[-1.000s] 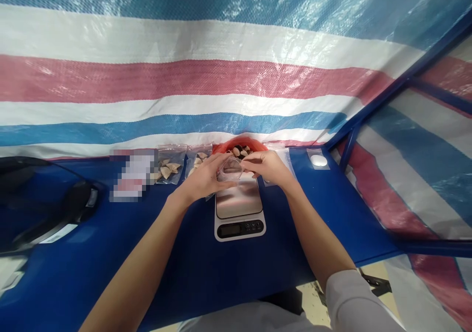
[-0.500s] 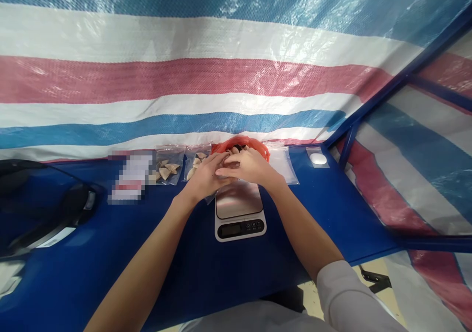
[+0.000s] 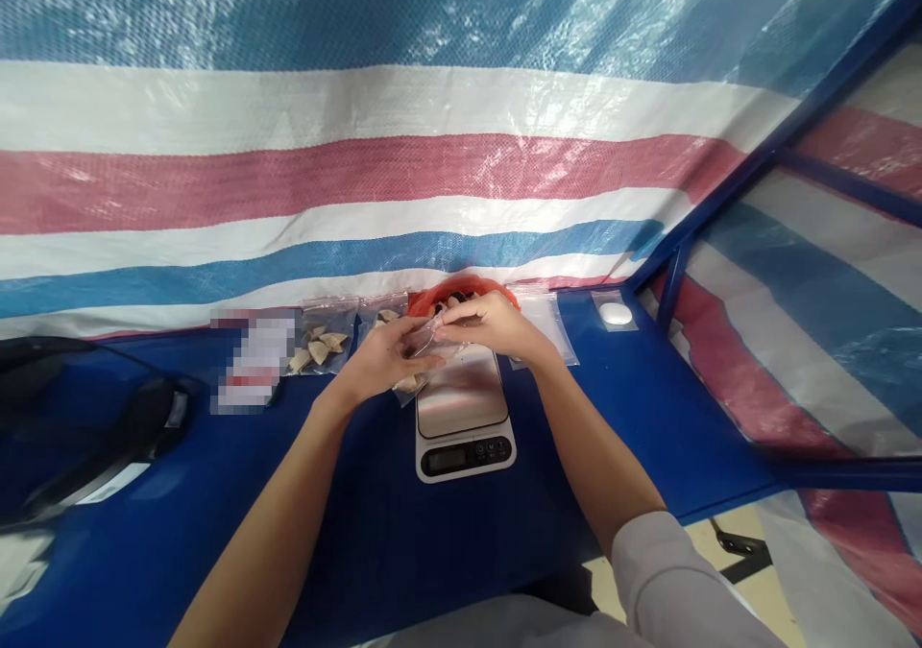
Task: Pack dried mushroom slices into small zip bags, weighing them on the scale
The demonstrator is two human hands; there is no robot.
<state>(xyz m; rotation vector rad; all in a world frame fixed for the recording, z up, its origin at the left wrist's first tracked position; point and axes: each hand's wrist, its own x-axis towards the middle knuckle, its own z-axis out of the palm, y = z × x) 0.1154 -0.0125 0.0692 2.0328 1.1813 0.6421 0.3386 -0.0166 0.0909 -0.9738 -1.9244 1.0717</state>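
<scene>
Between my hands is a clear plastic bag with pale pieces in its lower part. My left hand is closed on the bag's left side, thumb and fingers around it. At the bag's upper edge, my right hand pinches the plastic. Both hands are above the far end of a white kitchen scale, whose display looks dark. Just behind my hands stands a red basket with brown and dark pieces in it, partly hidden by my right hand.
Two filled clear bags, one a bag of pale pieces, lie left of the basket. Empty clear bags lie to its right, then a white round object. A black strap-like object is at left. Striped sheeting closes off the back.
My hands have drawn slightly apart and the left has moved down and left. The bag between them now shows, tilted, with its contents at the lower left.
</scene>
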